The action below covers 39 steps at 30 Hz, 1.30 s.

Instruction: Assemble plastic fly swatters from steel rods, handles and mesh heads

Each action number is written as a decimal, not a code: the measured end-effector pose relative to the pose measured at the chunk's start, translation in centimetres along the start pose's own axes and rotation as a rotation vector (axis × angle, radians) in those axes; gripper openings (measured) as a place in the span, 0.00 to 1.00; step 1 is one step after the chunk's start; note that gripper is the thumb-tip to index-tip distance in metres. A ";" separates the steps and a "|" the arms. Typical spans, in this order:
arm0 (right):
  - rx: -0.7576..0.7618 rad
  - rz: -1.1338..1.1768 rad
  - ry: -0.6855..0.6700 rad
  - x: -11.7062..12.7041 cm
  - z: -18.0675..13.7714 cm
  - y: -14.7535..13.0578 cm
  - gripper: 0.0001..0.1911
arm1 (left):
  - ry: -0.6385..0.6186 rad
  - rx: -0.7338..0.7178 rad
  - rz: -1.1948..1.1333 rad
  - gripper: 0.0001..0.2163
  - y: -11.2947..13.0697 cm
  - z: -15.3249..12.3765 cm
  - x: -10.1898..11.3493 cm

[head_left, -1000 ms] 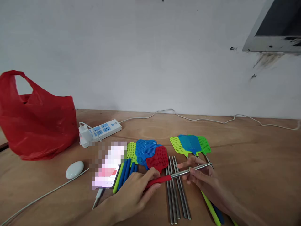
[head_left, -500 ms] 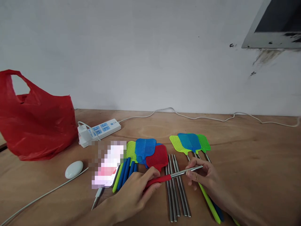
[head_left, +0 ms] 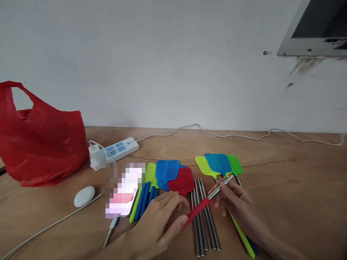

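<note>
My right hand (head_left: 234, 200) pinches the metal end of a fly swatter handle (head_left: 196, 213), a short steel rod with a red grip, tilted up to the right. My left hand (head_left: 162, 216) is by the lower end of the red grip, thumb at its tip and fingers apart. Below the handle lie several bare steel rods (head_left: 200, 231) side by side. Behind my left hand are loose swatter heads, a blue one (head_left: 167, 171) and a red one (head_left: 183, 180) among them. Several blue and yellow-green grips (head_left: 139, 204) lie left of it.
Swatters with rods fitted, topped by a blue head (head_left: 218, 162), lie behind and under my right hand. At left are a phone (head_left: 126, 198) on a cable, a white mouse-shaped object (head_left: 84, 196), a power strip (head_left: 121, 148) and a red plastic bag (head_left: 46, 141).
My left fingers have loosened from around the red grip. The handle has tilted more steeply, its metal end rising and its red end dropping, with my right hand still on the rod.
</note>
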State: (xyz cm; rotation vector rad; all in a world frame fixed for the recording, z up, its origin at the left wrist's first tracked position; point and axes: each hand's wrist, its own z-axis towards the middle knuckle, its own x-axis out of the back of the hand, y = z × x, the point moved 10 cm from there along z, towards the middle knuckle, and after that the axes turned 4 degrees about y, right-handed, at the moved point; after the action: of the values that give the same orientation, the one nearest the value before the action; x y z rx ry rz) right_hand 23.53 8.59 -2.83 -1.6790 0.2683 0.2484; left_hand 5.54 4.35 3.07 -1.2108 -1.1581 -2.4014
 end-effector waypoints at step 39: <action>-0.080 -0.078 -0.062 0.5 1.1 0.2 0.21 | -0.017 -0.253 0.200 0.17 0.6 0.0 -0.4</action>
State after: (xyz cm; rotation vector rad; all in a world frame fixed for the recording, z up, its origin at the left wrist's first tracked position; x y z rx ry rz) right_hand 23.95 9.64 -3.31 -1.7532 0.1473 0.2554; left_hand 6.10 3.87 3.09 -1.3504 -0.7132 -2.4396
